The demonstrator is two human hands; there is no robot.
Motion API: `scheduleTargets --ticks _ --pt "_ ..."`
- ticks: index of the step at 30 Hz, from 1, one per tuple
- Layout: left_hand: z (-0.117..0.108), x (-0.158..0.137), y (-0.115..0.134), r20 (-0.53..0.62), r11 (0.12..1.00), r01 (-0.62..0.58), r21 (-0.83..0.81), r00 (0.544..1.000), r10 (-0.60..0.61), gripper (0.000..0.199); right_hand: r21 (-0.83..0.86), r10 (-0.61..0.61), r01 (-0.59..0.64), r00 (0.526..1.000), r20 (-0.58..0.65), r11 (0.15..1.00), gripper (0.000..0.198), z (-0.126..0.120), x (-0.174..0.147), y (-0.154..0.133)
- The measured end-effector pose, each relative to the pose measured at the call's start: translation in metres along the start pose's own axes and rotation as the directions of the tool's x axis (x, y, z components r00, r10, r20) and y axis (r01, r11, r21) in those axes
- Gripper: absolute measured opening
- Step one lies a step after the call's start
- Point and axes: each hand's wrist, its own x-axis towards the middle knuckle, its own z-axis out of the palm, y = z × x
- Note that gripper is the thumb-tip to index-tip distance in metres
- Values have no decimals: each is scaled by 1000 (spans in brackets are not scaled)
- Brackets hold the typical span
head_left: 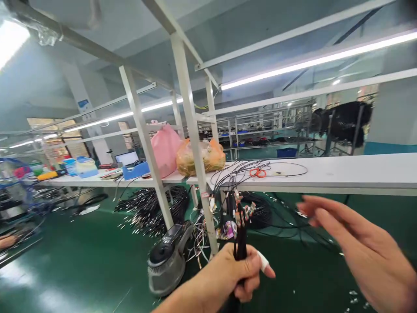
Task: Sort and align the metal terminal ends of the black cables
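My left hand is closed around a black cable bundle that stands upright, its top fanned out into small coloured connectors. A white tape wrap covers one fingertip of that hand. My right hand hovers to the right of the bundle, fingers spread and pointing left, blurred and holding nothing.
A grey tape dispenser sits on the green bench left of my hand. Black cable heaps lie behind it. A white shelf carries orange scissors, loose wires, a pink bag and a yellow bag. White frame posts rise in front.
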Motion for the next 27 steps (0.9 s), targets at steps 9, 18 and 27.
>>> scheduleTargets --ticks 9,18,27 --pt "24 4 2 135 997 -55 49 990 48 40 -321 -259 647 637 727 691 44 72 10 -111" --pt "25 6 -2 135 990 -93 104 988 79 42 -292 -232 563 680 696 773 32 48 0 -105" --pt "41 15 -5 143 987 -158 9 978 155 53 -234 -268 566 664 698 791 22 33 -7 -93"
